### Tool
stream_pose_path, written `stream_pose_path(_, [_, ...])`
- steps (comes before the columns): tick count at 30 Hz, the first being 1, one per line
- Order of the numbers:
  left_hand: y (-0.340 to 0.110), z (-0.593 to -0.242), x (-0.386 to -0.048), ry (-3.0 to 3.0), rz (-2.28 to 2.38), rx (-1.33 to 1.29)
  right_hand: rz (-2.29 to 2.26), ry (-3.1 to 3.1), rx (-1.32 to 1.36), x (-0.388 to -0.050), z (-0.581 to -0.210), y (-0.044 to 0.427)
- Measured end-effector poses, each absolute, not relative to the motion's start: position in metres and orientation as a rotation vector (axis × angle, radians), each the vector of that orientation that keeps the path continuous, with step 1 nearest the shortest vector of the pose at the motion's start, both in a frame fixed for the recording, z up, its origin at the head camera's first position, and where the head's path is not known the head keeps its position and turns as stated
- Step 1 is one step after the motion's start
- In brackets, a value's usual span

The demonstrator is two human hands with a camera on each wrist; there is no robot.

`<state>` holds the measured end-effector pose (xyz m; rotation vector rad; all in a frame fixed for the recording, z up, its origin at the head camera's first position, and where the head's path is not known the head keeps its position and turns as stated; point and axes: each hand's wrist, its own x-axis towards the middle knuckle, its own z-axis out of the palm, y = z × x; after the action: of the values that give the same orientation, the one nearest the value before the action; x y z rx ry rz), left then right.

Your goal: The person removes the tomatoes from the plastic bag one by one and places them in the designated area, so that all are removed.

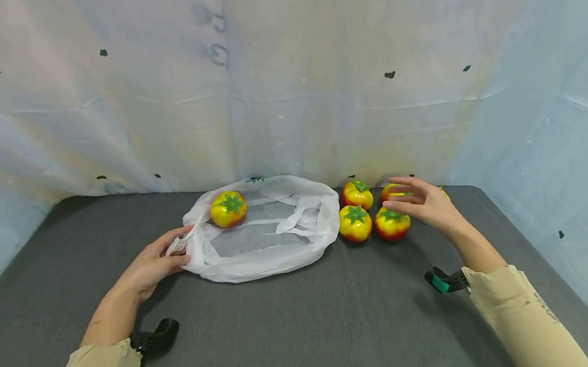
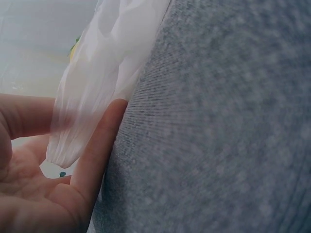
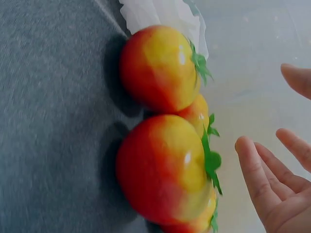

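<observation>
A white plastic bag (image 1: 271, 267) lies on its base with its mouth spread wide. My left hand (image 1: 156, 263) grips the bag's left handle between thumb and fingers; thin plastic (image 2: 80, 121) covers part of the fingers in the left wrist view. At the back left of the bag's mouth is a yellow-red tomato (image 1: 228, 210) with a green leafy top. My right hand (image 1: 425, 203) hovers over several similar tomatoes right of the bag, fingers extended and holding nothing. The nearest are a front tomato (image 1: 392, 224) and one beside the bag (image 1: 355, 225). The hand partly hides those behind.
A dark grey cloth surface (image 1: 291, 337) lies under everything. Pale, marked sheeting (image 1: 282, 87) rises behind it, and more sheeting (image 1: 575, 185) stands at the right. A loose handle (image 1: 295, 221) lies inside the bag's mouth. Black straps show at both wrists.
</observation>
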<state>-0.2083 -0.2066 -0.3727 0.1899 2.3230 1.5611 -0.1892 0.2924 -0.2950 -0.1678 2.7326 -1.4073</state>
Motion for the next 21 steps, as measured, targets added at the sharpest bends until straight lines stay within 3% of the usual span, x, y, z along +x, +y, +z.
stream_pose_path(21, [-0.209, -0.372, -0.208, 2.291, 1.549, 0.184, -1.582, 2.658, -0.288, -0.207, -0.301, 0.245])
